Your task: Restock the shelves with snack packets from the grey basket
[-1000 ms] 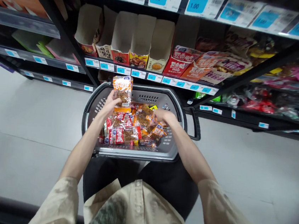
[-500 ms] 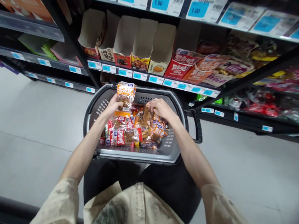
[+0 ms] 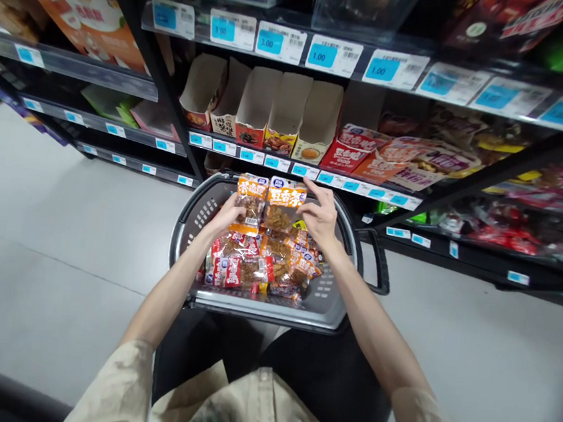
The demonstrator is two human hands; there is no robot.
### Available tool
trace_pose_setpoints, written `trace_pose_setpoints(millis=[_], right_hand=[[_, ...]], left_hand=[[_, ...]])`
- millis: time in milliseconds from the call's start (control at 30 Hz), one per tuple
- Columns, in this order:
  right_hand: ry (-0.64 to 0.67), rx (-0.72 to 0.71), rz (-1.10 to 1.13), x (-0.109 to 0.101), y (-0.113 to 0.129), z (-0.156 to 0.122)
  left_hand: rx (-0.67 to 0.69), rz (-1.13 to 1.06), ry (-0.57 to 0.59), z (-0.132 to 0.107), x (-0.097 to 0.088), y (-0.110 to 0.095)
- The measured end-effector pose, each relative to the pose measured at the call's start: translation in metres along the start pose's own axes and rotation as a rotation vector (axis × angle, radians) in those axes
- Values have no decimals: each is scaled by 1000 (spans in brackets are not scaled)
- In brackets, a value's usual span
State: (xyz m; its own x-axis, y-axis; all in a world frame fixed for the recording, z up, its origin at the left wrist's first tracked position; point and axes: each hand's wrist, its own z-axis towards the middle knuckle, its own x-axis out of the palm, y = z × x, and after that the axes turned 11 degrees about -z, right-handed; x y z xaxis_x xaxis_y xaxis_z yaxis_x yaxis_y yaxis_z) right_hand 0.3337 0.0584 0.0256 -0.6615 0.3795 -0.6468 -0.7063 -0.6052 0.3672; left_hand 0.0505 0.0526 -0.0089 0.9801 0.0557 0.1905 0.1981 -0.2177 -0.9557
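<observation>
My left hand (image 3: 228, 217) is closed on an orange-topped snack packet (image 3: 251, 201) with a clear window, upright above the left part of the grey shopping basket (image 3: 271, 309). Beside it stands a second orange and white snack packet (image 3: 282, 204), its right edge at the fingers of my right hand (image 3: 319, 213). The right thumb and some fingers are bent at that edge, while the index finger points outward. Below both hands, red snack packets (image 3: 235, 272) and more orange packets (image 3: 301, 260) lie piled in the basket, which rests over my lap.
A dark shelf ahead carries several open cardboard boxes (image 3: 257, 104), with red packets (image 3: 353, 148) to their right. Blue and white price tags (image 3: 328, 55) line the shelf edges. The basket's black handle (image 3: 381, 265) sticks out right. Grey floor (image 3: 83, 230) lies on both sides.
My right hand has lifted a second orange packet from the pile and brought it next to the left one. The camera view has tilted up, showing more of the upper shelf.
</observation>
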Motion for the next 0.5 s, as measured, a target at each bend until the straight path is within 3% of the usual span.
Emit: trace_pose_setpoints(millis=[133, 300, 500], right_hand=[[-82, 117, 145, 2, 10, 4], [-70, 395, 308, 5, 19, 6], [-93, 555, 435, 31, 27, -4]], left_hand=[[19, -72, 38, -1, 1, 0], [63, -138, 142, -5, 2, -2], [158, -146, 186, -9, 11, 7]])
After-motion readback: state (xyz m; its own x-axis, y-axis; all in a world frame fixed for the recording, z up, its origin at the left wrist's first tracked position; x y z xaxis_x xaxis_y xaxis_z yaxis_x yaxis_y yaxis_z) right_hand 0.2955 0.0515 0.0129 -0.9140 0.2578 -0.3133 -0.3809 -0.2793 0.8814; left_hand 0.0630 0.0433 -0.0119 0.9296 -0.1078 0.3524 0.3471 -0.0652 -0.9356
